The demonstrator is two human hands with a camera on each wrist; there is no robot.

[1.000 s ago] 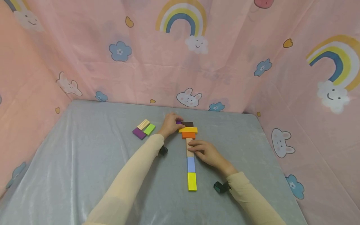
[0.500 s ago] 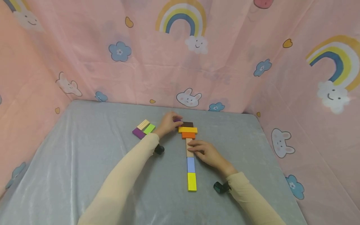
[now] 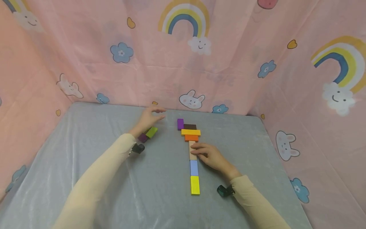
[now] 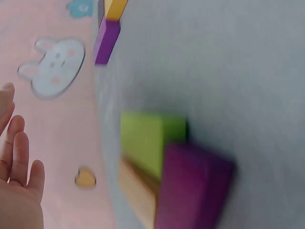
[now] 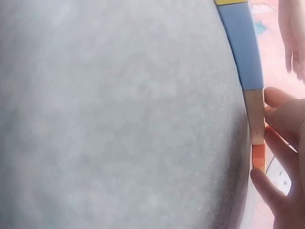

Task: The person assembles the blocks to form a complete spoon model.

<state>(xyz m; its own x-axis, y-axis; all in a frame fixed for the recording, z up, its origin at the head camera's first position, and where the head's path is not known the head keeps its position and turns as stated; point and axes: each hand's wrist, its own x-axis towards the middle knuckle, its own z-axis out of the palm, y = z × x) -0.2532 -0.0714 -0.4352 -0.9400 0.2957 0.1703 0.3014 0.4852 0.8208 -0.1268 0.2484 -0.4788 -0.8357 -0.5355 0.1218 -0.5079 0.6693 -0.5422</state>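
Observation:
My left hand (image 3: 148, 120) hovers with nothing in it, fingers extended, over loose blocks at the back left. Beneath it lie a green block (image 3: 152, 132), a dark purple block (image 4: 188, 188) and a light wooden block (image 4: 138, 193), which the hand hides in the head view. Fingers of my right hand (image 3: 213, 156) rest on a plain wooden block (image 3: 192, 157) in a flat row. That row runs from a yellow block (image 3: 195, 185) through a blue block (image 3: 194, 168) to an orange block (image 3: 191, 138), an amber block (image 3: 190, 132), a dark brown block (image 3: 190, 127) and an upright-set purple block (image 3: 180, 124).
A grey cloth covers the table (image 3: 243, 136). Pink patterned curtain (image 3: 160, 76) hangs behind and along both sides, meeting the table's back edge. A dark wrist camera (image 3: 138, 148) sits on the left wrist, another camera (image 3: 224, 190) on the right.
My left hand has let go of the purple block beside the dark brown one and moved left above the loose blocks. My right hand has stayed on the wooden block.

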